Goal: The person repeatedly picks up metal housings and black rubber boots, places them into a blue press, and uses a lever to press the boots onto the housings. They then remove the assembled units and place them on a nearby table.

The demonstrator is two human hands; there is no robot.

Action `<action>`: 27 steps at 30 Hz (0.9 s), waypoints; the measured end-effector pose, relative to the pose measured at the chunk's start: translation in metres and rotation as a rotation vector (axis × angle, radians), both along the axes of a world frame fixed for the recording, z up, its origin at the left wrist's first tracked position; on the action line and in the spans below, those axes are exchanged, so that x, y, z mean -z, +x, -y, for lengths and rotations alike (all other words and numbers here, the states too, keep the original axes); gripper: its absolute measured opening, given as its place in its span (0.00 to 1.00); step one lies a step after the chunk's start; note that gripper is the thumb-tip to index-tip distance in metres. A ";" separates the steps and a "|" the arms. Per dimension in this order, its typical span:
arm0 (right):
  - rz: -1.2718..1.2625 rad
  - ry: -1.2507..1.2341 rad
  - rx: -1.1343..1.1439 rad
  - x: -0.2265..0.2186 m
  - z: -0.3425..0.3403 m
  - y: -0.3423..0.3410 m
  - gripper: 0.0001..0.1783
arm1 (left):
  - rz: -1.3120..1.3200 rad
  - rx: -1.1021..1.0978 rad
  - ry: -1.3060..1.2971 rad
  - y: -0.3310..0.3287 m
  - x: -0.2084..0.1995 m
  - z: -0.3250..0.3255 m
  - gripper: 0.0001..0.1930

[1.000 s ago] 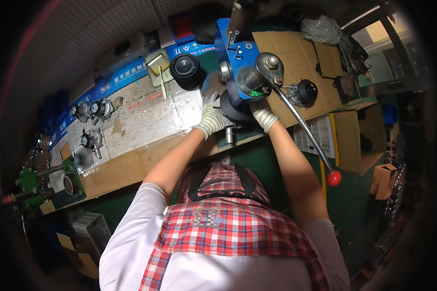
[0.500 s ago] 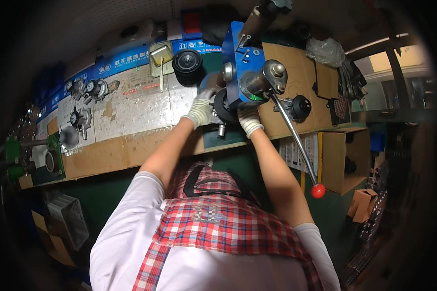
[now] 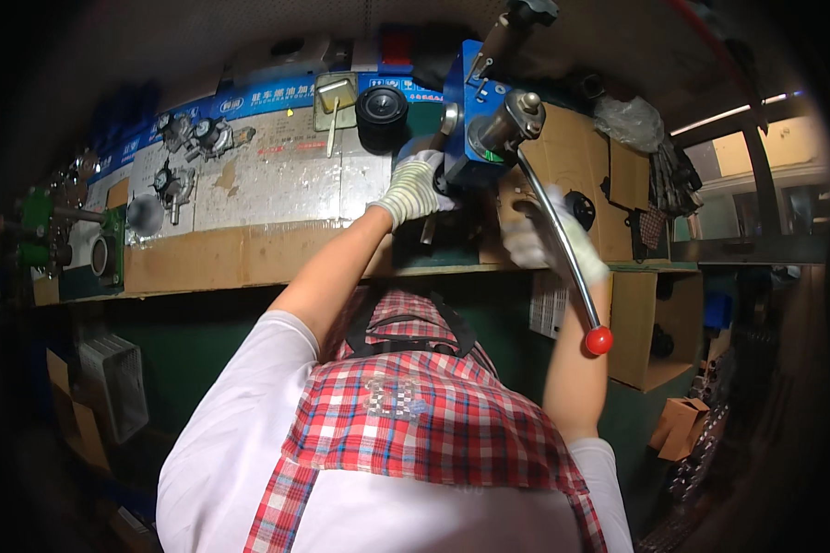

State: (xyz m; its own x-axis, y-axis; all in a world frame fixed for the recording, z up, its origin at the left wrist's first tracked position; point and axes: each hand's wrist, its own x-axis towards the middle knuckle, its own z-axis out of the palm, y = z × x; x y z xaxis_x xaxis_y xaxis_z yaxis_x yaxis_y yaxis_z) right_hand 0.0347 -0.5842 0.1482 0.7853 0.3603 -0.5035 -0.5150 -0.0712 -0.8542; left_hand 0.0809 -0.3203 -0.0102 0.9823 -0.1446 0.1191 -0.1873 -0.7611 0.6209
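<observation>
At upper centre, the left hand (image 3: 413, 187), its finger closure hidden, meets a dark part (image 3: 440, 179) at the blue press (image 3: 473, 122), risking pinching should the blurred right hand (image 3: 533, 243), hold and opening indeterminable, jog the lever (image 3: 577, 278).

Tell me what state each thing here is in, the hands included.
Left gloved hand: at the blue press, grip partly hidden.
Right gloved hand: blurred, behind the lever in this view; grip unclear.
Lever: slanting down from the press, toward the person.
Blue press: upright.
Black cylinder: standing upright.
Pale-handled tool: resting with its handle over the tray's edge.
Plastic bag: crumpled.
Small carton: open.
</observation>
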 end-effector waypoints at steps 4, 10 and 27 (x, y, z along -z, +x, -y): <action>0.063 -0.275 -0.175 -0.094 0.047 -0.080 0.45 | -0.015 0.058 -0.007 0.009 -0.009 0.008 0.41; 0.003 -0.747 -0.198 0.026 0.041 -0.089 0.18 | -0.072 0.077 -0.025 0.014 -0.011 0.003 0.37; 0.499 -1.252 0.013 0.131 0.019 -0.070 0.22 | -0.126 0.113 -0.023 0.019 -0.003 0.004 0.45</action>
